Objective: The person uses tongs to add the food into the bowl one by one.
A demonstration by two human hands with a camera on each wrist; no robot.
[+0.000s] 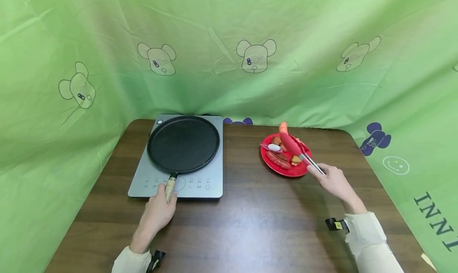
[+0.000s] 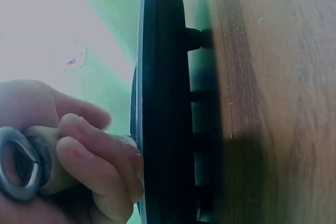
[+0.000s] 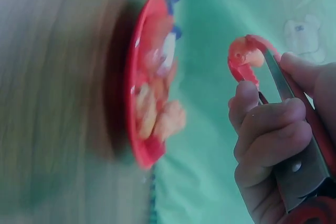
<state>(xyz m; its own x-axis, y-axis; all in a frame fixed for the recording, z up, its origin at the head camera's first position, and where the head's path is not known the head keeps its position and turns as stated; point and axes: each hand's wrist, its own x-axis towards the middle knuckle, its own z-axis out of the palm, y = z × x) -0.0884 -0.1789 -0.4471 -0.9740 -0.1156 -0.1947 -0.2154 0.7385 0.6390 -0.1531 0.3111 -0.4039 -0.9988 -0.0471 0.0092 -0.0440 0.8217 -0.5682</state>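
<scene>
My left hand (image 1: 157,212) grips the beige handle (image 1: 170,188) of a flat black frying pan (image 1: 183,143). The pan lies on a silver induction cooker (image 1: 143,181); in the left wrist view, fingers curl round the handle, which ends in a metal ring (image 2: 20,163). Over at the right, my right hand (image 1: 336,182) holds red-tipped metal tongs (image 1: 291,144). Their tips pinch an orange-pink, sausage-like piece (image 3: 239,51), raised above a red plate (image 1: 282,172). A scored sausage (image 1: 278,160) and several other food pieces lie on that plate.
Both the cooker and the plate stand toward the back of a brown wooden table (image 1: 243,217). A green printed cloth (image 1: 214,94) hangs behind the table and along both sides. A white oval piece (image 1: 274,147) lies near the plate's left rim.
</scene>
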